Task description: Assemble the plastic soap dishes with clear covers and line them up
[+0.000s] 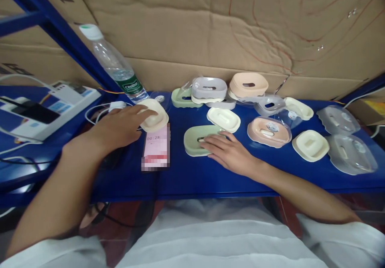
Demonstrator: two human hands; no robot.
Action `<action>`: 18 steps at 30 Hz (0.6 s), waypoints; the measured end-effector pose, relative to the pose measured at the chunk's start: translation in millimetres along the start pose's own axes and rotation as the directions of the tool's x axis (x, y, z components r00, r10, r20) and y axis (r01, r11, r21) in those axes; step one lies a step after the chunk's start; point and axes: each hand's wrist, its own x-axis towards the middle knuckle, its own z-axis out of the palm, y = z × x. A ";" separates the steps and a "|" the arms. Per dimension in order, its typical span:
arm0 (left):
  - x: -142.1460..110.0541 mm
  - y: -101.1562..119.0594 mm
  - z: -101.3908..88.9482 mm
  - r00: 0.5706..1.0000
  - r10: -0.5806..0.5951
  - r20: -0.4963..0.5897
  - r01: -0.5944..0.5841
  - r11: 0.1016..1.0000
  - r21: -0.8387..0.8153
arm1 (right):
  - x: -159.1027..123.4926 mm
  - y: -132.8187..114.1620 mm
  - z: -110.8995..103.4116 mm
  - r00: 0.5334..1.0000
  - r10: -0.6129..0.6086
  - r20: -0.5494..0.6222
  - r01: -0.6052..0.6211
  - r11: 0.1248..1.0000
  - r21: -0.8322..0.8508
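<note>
My left hand [124,125] is closed on a cream soap dish tray [157,119], fingers over its top and left edge. That tray overlaps the upper end of a phone [155,148]. Lying on a pale green soap dish [194,138], my right hand [227,150] has its fingers stretched out across the slot. A cream rim shows beneath the green part. Just behind it sits a loose cream tray [224,119]. The underside of my right palm is hidden.
Grey [209,87] and peach soap dishes [249,84] are stacked at the back. Several clear-lidded dishes [350,152] and a cream tray [311,145] lie right. A water bottle [117,67] leans by the cardboard [186,23]; a power strip [61,109] with cables is left.
</note>
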 end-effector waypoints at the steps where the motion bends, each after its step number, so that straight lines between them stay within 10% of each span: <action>1: 0.8 -4.8 2.9 1.000 0.003 0.001 -0.003 1.000 0.004 | -0.4 0.6 1.1 1.000 -0.004 -0.004 0.004 1.000 0.008; 18: 51.5 -3.3 -1.7 0.978 0.207 -0.034 -0.209 0.952 -0.222 | -8.2 4.7 7.6 0.995 -0.101 0.000 0.101 0.991 -0.089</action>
